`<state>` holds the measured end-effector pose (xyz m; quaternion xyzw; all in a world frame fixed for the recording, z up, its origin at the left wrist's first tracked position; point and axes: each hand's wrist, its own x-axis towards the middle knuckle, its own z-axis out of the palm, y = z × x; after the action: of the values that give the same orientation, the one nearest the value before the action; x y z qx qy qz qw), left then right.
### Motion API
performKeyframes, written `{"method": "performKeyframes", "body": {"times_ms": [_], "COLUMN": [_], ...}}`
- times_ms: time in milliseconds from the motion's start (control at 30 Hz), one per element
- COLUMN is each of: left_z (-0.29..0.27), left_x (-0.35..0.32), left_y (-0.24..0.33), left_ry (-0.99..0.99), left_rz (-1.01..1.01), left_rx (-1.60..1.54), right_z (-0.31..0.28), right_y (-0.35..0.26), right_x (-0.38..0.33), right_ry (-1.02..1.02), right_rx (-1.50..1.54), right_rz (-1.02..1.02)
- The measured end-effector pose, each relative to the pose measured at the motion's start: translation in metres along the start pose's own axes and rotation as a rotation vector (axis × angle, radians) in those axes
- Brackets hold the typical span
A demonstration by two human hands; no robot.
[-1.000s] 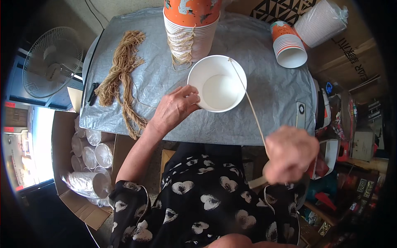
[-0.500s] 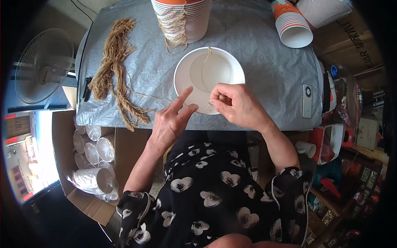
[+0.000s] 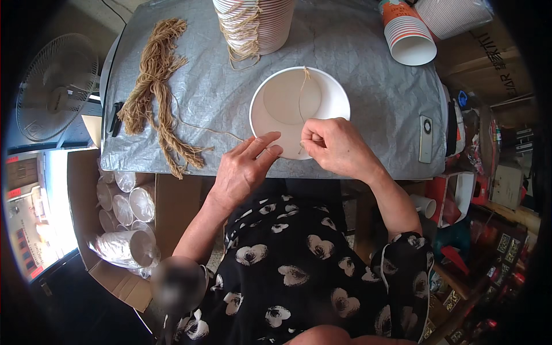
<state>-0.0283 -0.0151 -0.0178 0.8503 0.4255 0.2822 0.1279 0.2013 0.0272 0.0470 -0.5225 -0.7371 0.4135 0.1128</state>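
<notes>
A white paper bucket [image 3: 336, 98] stands near the table's front edge, its mouth facing up. Over its near-left rim lies my left hand [image 3: 244, 167], with index finger and thumb close together across the mouth and the other fingers mostly hidden. At the near-right side my right hand [image 3: 340, 146] is closed in a pinch on a thin string of twine [image 3: 301, 103]. This string rises inside the bucket to a knot at the far rim. A hank of brown twine [image 3: 152, 86] lies to the left, and one strand runs from it to my left hand.
Farther back stands a stack of paper buckets [image 3: 270, 29] wrapped with loose twine. More stacked cups [image 3: 409, 46] lie at the back right. A small whitish device [image 3: 425, 138] rests at the right edge. Below left, an open carton [image 3: 123, 282] holds several wrapped cups; a fan [image 3: 57, 89] stands beyond.
The bucket and both hands have shifted a little to the right. My left index finger and thumb have come closer together over the rim. My right hand keeps its pinch on the string.
</notes>
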Motion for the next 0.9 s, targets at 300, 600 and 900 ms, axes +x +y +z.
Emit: {"method": "performKeyframes", "body": {"times_ms": [300, 600, 900], "left_z": [-0.004, -0.005, -0.018], "left_x": [0.003, 0.009, 0.034], "left_y": [0.006, -0.001, -0.004], "left_ry": [0.015, 0.033, -0.074], "left_rz": [-0.03, -0.015, -0.148], "left_rx": [-0.008, -0.035, -0.224], "right_z": [0.005, 0.007, -0.023], "right_y": [0.005, 0.009, 0.011], "right_x": [0.0, 0.006, 0.016], "right_ry": [0.016, -0.033, -0.172], "right_rx": [-0.04, -0.166, -0.222], "right_rz": [-0.044, -0.059, -0.306]}}
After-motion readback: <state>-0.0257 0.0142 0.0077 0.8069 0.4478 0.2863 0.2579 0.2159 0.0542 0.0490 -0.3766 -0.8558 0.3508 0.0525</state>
